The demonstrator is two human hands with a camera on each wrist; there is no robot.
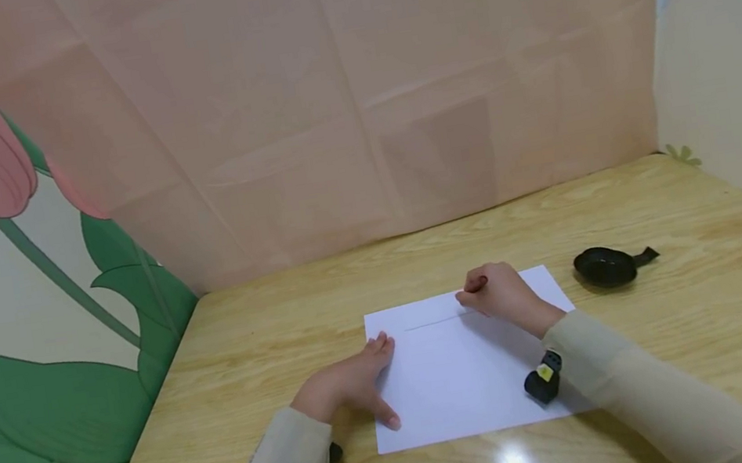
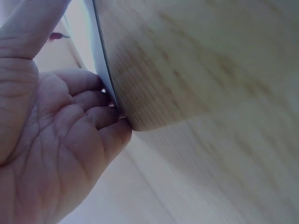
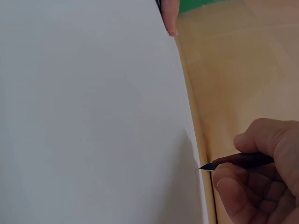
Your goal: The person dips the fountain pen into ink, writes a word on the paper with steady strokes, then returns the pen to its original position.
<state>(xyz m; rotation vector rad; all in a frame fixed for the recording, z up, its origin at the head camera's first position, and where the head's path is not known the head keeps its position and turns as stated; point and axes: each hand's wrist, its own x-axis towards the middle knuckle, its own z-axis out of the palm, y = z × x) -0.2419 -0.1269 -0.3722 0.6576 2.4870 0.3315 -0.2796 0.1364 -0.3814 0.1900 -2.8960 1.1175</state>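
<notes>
A sheet of white paper (image 1: pixel 456 378) lies on the wooden table, with a thin straight line (image 1: pixel 435 323) drawn near its far edge. My right hand (image 1: pixel 503 298) is over the far part of the sheet. Between thumb and fingers it pinches a dark pen (image 3: pixel 243 160), whose pointed tip is right at the paper in the right wrist view. My left hand (image 1: pixel 356 380) rests at the sheet's left edge, its thumb and fingers spread apart. In the left wrist view the palm of the left hand (image 2: pixel 60 126) shows, fingertips at the paper's edge.
A small black dish with a short handle (image 1: pixel 605 266) stands on the table (image 1: pixel 733 323), right of the paper. A pinkish cloth (image 1: pixel 326 111) hangs behind the table. Walls with painted flowers stand at left and right.
</notes>
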